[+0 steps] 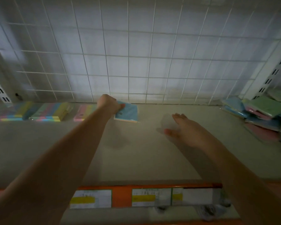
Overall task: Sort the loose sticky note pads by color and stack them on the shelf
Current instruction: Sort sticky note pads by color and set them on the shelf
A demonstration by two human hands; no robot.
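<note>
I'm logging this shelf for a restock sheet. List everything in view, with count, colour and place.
blue pad: one, light blue, wrapped, back middle of shelf, held by left hand.
striped pads: row of about three packs, pink, blue, green, yellow, back left.
loose pile: exact count unclear, blue, green, pink, yellow, jumbled at back right.
shelf: one, beige, bare in the middle.
wire grid: one, white, behind shelf.
price labels: three, white and yellow, on orange front rail.
left hand: grips the blue pad.
right hand: fingers straight, over the shelf, holds nothing.
</note>
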